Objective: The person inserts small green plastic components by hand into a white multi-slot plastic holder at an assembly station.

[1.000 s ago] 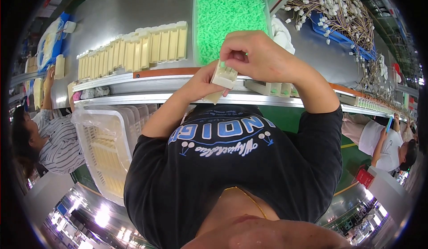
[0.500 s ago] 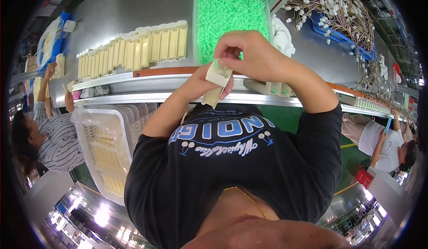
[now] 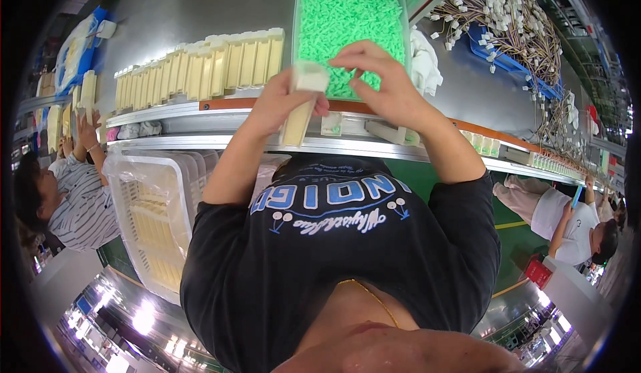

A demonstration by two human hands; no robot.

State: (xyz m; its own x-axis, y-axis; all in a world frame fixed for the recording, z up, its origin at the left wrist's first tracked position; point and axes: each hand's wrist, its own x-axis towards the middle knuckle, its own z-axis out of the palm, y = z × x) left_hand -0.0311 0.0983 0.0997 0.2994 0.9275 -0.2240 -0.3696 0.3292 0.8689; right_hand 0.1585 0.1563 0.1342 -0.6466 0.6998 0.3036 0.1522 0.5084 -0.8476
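Fingers of left hand [image 3: 284,103] gripping cream plastic bar [image 3: 300,109], right hand [image 3: 384,83] touching its top

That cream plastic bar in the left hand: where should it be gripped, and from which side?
Grip the cream bar around its long narrow middle, from the left, as the left hand does. The bar is slim and stands roughly on end, and this leaves its blocky top end free, where the right hand has its fingertips.
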